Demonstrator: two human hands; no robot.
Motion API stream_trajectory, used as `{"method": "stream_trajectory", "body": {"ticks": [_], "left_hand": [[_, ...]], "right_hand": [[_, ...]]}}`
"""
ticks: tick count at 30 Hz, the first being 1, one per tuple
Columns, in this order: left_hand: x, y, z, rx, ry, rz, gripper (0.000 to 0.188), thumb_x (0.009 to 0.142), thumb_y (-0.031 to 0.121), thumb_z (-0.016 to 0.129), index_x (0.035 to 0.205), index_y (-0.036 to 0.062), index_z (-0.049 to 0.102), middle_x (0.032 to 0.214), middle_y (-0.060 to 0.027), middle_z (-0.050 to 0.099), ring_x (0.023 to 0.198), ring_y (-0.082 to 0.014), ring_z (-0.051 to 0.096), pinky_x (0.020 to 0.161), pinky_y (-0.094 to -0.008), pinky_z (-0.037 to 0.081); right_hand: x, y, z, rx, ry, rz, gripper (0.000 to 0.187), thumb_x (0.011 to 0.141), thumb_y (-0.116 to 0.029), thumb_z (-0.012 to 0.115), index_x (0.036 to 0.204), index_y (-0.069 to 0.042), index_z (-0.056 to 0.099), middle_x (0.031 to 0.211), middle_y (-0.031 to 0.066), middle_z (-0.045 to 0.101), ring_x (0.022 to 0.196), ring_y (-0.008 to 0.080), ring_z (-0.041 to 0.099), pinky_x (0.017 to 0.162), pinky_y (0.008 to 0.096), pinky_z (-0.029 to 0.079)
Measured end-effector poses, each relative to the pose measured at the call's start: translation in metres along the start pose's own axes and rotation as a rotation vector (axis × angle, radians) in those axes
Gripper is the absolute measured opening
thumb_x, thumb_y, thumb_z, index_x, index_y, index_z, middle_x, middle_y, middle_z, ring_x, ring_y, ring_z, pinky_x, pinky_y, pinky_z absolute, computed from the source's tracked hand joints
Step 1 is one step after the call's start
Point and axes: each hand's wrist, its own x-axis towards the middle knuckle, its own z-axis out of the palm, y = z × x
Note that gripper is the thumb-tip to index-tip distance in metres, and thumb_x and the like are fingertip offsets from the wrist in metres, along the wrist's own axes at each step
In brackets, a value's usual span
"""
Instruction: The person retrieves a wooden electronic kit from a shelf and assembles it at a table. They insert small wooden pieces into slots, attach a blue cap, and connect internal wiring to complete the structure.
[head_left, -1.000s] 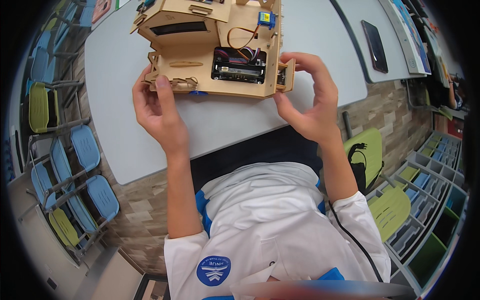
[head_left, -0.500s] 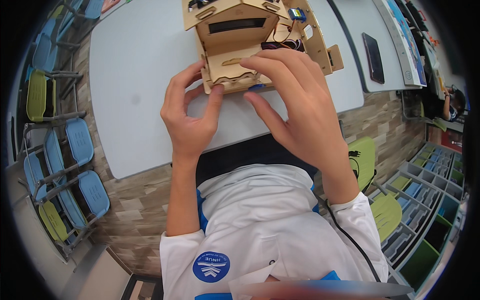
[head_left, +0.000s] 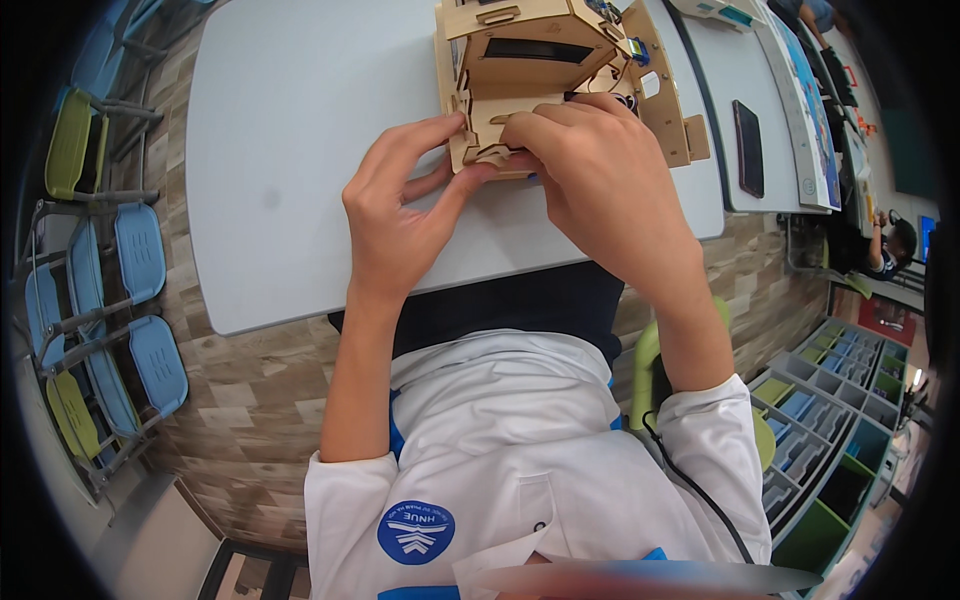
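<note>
A laser-cut plywood model house point(head_left: 530, 75) stands at the far edge of my view, with a pitched roof and a dark slot in its front wall. My left hand point(head_left: 405, 195) is closed round the house's near left corner, fingers on its side and thumb at the front. A small wavy-edged plywood panel point(head_left: 490, 157) lies at the near edge, between my left thumb and my right fingertips. My right hand point(head_left: 615, 180) pinches at that panel from the right, and its fingers partly hide it. Just beyond them is a small wooden piece point(head_left: 498, 119) on the base.
Wires and a small blue servo point(head_left: 637, 50) sit on the house's right side. The white table point(head_left: 280, 230) extends left. On a neighbouring table at right lie a dark phone point(head_left: 748, 148) and a long printed box point(head_left: 808, 120). Blue and green chairs point(head_left: 140, 250) line the left side.
Both hands and the house now appear further right in view. My right hand has closed from a spread pose onto the wavy panel, and my left thumb has moved onto it.
</note>
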Motion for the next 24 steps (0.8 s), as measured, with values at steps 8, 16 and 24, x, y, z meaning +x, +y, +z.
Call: {"method": "stream_trajectory", "body": {"ticks": [8,16,24], "left_hand": [[0.0005,-0.0015,-0.0012,-0.006,-0.004,0.001,0.044,0.089,-0.007,0.089,0.131,-0.0005,0.079,0.127,-0.0133,0.076,0.119,-0.0237,0.077,0.094,-0.0382,0.075],[0.0006,-0.0040,-0.0019,-0.037,-0.012,0.004,0.043,0.089,-0.007,0.088,0.131,-0.0006,0.079,0.127,-0.0138,0.076,0.119,-0.0235,0.077,0.093,-0.0377,0.075],[0.0009,-0.0026,-0.0026,-0.034,-0.018,-0.015,0.041,0.090,-0.006,0.089,0.129,-0.0008,0.079,0.125,-0.0131,0.077,0.118,-0.0233,0.078,0.092,-0.0375,0.075]], "right_hand": [[0.0021,0.0013,0.0001,-0.018,0.008,-0.054,0.015,0.091,0.004,0.073,0.103,-0.002,0.067,0.085,0.0161,0.073,0.090,0.0410,0.072,0.108,0.0499,0.056],[0.0019,-0.0019,-0.0028,-0.061,-0.038,-0.039,0.016,0.092,0.005,0.073,0.104,-0.003,0.067,0.090,0.0170,0.076,0.095,0.0405,0.074,0.110,0.0494,0.054],[0.0050,-0.0005,-0.0041,-0.035,-0.042,-0.055,0.018,0.090,0.007,0.073,0.104,-0.002,0.065,0.089,0.0182,0.075,0.096,0.0426,0.073,0.105,0.0497,0.056]]}}
